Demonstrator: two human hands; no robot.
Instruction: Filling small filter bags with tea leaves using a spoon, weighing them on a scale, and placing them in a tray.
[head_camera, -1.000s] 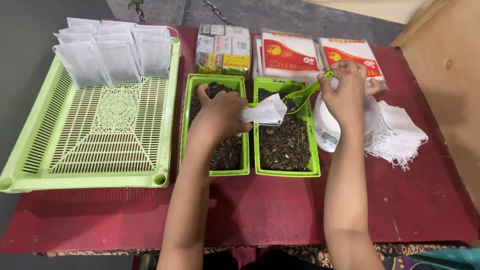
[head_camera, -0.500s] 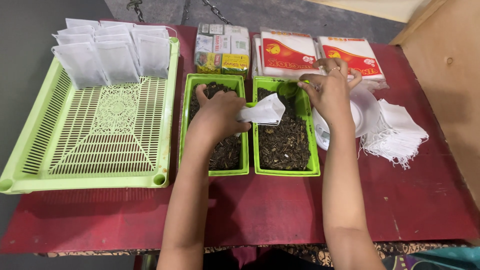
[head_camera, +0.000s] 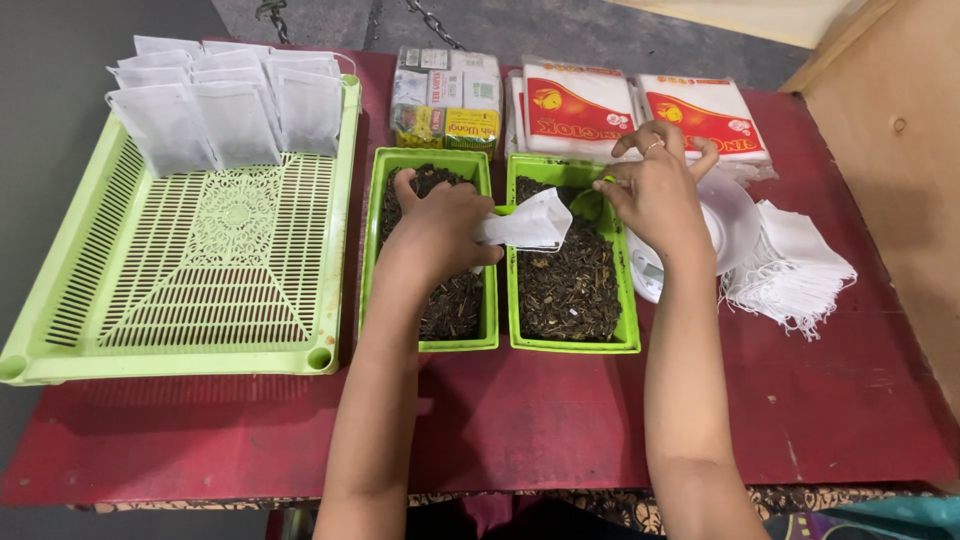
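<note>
- The left hand (head_camera: 440, 225) pinches a small white bag (head_camera: 530, 222) over the two green trays (head_camera: 570, 345) near the table's far edge.
- The right hand (head_camera: 655, 190) closes on a green scoop (head_camera: 588, 205).
- The bag looks light and floppy; holding its top edge seems best.

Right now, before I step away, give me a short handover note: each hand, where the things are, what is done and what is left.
Left hand: holds a small white filter bag over the two small green trays of dark dried leaves.
Right hand: grips a green scoop at the bag's mouth, above the right tray.
Left tray sits beside it, under the left hand.
Done: several white bags stand in rows at the far end of the large green basket tray.
Left: a pile of empty bags lies right of the white scale; whether the held bag has leaves in it cannot be seen.
</note>
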